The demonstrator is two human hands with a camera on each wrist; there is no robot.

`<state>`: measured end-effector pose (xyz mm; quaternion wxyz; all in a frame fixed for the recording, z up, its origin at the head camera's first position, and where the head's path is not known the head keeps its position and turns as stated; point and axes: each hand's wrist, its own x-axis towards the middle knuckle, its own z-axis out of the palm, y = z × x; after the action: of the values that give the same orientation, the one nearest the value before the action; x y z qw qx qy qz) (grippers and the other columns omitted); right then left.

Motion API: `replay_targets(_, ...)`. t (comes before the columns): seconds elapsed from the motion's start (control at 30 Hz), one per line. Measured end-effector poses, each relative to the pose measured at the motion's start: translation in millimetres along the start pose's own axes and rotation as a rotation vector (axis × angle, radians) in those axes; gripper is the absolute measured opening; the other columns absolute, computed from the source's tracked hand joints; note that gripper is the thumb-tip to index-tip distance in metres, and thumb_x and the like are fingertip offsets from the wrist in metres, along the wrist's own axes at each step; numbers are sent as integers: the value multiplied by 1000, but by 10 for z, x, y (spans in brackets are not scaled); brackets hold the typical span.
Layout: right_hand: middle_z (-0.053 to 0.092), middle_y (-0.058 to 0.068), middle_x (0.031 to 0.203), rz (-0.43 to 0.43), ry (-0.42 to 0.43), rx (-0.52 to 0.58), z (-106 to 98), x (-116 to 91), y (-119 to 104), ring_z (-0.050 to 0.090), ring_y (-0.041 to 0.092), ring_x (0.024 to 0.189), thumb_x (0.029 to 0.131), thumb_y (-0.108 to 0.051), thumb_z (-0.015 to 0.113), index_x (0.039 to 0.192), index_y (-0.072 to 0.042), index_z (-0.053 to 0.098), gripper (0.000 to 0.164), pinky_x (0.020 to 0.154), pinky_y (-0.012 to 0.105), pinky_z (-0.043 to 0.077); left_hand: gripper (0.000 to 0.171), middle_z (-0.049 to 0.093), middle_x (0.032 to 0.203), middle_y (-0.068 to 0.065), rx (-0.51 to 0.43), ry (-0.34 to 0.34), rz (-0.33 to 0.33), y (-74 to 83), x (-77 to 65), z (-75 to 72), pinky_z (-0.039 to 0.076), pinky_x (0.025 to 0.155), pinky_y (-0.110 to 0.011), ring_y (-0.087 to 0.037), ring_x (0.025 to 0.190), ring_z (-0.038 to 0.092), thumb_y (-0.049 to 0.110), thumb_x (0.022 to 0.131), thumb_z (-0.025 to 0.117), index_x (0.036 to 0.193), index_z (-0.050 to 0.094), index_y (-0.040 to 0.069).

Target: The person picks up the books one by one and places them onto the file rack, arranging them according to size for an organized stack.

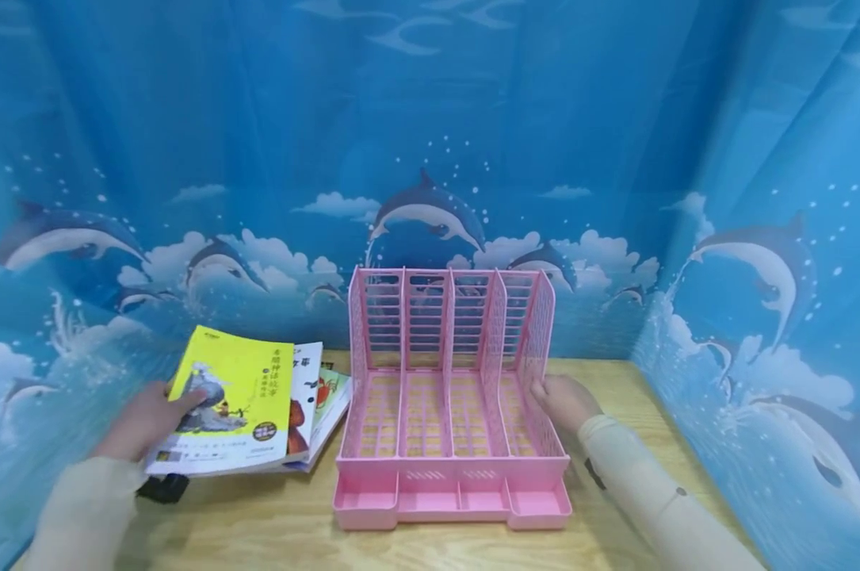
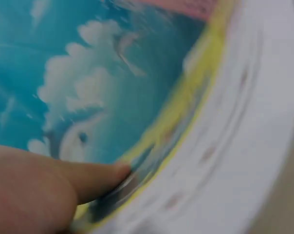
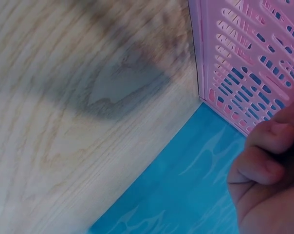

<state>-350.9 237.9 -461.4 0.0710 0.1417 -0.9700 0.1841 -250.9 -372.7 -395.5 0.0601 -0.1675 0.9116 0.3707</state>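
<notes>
My left hand (image 1: 147, 416) grips a stack of books at its left side, thumb lying across the yellow book (image 1: 247, 396) on top. Under it, fanned to the right, show a white-covered book (image 1: 307, 377) and a green-covered book (image 1: 330, 396). In the left wrist view my thumb presses the yellow cover, and the blurred pages (image 2: 249, 122) curve away. A pink desk rack (image 1: 452, 469) with upright dividers stands right of the books. My right hand (image 1: 567, 400) holds the rack's right side panel; its fingers (image 3: 259, 165) curl beside the slotted panel in the right wrist view.
The rack stands on a wood-grain table (image 1: 258, 531), with small open compartments along its front. A blue curtain (image 1: 258, 119) printed with dolphins and clouds hangs behind the table and along both sides.
</notes>
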Motion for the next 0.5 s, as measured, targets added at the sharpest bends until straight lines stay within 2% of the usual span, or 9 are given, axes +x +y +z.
replay_targets(0.07, 70, 11, 94, 7, 1, 8, -6, 1, 1, 66, 34, 90, 104, -31, 35, 80, -16, 67, 42, 82, 49, 48, 81, 58, 88, -19, -32, 67, 23, 110, -78, 0, 53, 55, -37, -22, 62, 63, 62, 94, 43, 128, 32, -11)
replay_targets(0.2, 69, 14, 101, 7, -5, 22, -14, -4, -8, 65, 36, 94, 104, -29, 37, 99, -10, 71, 39, 84, 51, 47, 77, 54, 95, -22, -75, 229, 101, 319, -235, 39, 52, 51, -35, -23, 62, 61, 62, 95, 40, 129, 31, -7)
replay_targets(0.27, 69, 15, 102, 4, -6, 21, -14, -7, -15, 65, 37, 94, 103, -29, 37, 105, -8, 70, 39, 85, 52, 47, 75, 54, 98, -21, -103, 339, 136, 410, -303, 84, 50, 49, -34, -24, 65, 60, 62, 95, 39, 131, 30, -3)
replay_targets(0.33, 69, 17, 104, 0, -9, 28, -15, -9, -20, 64, 38, 95, 103, -28, 37, 113, -5, 68, 41, 85, 53, 47, 69, 55, 101, -20, -144, 478, 168, 496, -352, 151, 48, 46, -32, -26, 67, 59, 60, 95, 40, 133, 30, 2)
replay_targets(0.4, 68, 17, 104, 2, -11, 34, -14, -9, -25, 64, 38, 96, 103, -29, 36, 113, -5, 68, 41, 85, 53, 47, 60, 56, 105, -18, -185, 597, 215, 577, -381, 232, 48, 46, -30, -28, 73, 59, 53, 96, 44, 132, 30, 7)
replay_targets(0.47, 68, 17, 105, 7, -11, 42, -11, -11, -27, 64, 38, 97, 104, -30, 36, 108, -7, 70, 41, 87, 53, 46, 53, 56, 110, -19, -200, 634, 272, 638, -390, 322, 50, 47, -29, -31, 79, 61, 42, 97, 51, 133, 30, 9)
replay_targets(0.5, 68, 16, 105, 13, -10, 43, -11, -12, -28, 64, 38, 98, 104, -30, 36, 103, -8, 70, 40, 87, 52, 46, 53, 56, 113, -20, -193, 616, 312, 656, -385, 368, 52, 48, -30, -34, 83, 62, 35, 96, 55, 135, 30, 9)
